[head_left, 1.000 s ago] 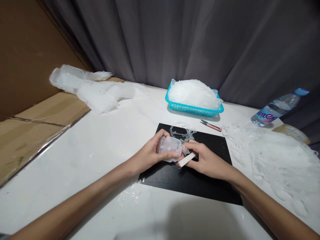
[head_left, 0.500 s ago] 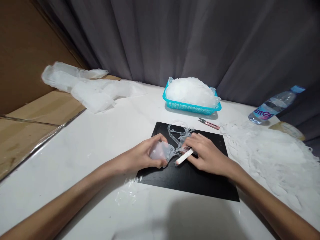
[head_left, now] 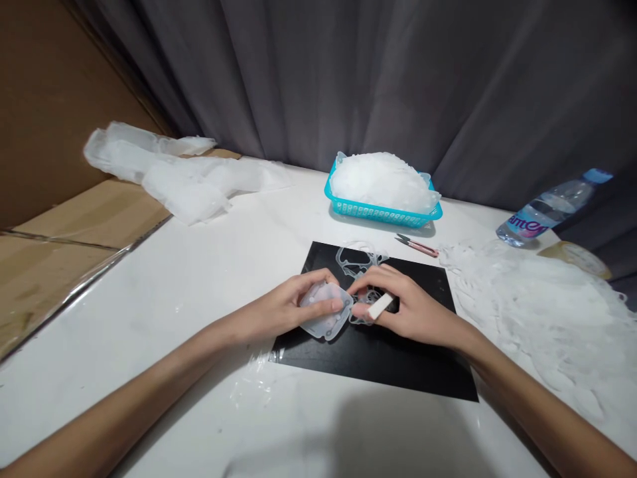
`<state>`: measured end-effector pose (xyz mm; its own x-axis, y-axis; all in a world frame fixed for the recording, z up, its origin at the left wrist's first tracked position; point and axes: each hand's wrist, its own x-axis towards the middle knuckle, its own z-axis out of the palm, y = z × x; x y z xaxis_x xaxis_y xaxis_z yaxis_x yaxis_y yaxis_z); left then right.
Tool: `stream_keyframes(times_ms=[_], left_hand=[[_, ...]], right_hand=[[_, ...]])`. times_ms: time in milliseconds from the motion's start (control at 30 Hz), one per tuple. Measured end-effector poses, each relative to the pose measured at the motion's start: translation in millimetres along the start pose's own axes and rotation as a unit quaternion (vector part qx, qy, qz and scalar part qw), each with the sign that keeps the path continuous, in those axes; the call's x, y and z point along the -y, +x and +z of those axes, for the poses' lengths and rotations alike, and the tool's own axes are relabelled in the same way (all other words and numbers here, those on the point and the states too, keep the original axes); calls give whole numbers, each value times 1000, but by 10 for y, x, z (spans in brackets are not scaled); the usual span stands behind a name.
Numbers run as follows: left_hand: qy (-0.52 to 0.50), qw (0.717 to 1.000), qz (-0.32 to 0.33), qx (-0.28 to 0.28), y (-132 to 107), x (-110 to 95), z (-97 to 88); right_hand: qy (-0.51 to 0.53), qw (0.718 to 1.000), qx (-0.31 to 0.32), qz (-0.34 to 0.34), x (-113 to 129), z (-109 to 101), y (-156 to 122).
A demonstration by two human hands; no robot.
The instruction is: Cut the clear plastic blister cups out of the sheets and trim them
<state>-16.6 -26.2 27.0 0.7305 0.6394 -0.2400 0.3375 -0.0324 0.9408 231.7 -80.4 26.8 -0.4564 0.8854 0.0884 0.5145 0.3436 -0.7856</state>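
Observation:
My left hand (head_left: pixel 304 307) is closed around a translucent, rounded-square plastic piece (head_left: pixel 324 326), thumb lying across its face. Held in my right hand (head_left: pixel 393 299) is a white stick-shaped tool (head_left: pixel 381 306), its far end hidden by the hand. The right fingertips reach the piece's right corner; whether they pinch it I cannot tell. Clear, looped plastic trimmings (head_left: pixel 351 261) lie on the black mat (head_left: pixel 368 372) beyond and under my right hand. Both hands are over the mat.
A blue basket (head_left: pixel 381 216) heaped with white translucent pieces stands at the back. Pink-handled thread snips (head_left: pixel 421 247) lie before it. On the right are a pile of clear scraps (head_left: pixel 547 312) and a water bottle (head_left: pixel 542 216). Plastic bags (head_left: pixel 184 186) and cardboard (head_left: pixel 70 219) sit left.
The plastic piece has turned so more of its face shows, and my left thumb now lies over it. My right fingers have come to its corner, and the white tool has swung round.

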Motion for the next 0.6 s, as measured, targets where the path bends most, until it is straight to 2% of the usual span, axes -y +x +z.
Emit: stream_keyframes(times_ms=[67,233,367,500,600], left_hand=[[0,1000,1,3,11,8,10],[-16,1000,7,-10,37,31,44],[-52,999,-1,-13,55,38,97],[-39,999,-15,2,66,60,147],[21,1000,4,-20,47,71,167]], right_hand=[[43,999,-8,2,-30,52,15],[92,993,23,67,-65,158,6],[111,991,40,66,-58,168,-17],[73,994,43,65,-41,181,-5],[6,997,47,61,-27,196,8]])
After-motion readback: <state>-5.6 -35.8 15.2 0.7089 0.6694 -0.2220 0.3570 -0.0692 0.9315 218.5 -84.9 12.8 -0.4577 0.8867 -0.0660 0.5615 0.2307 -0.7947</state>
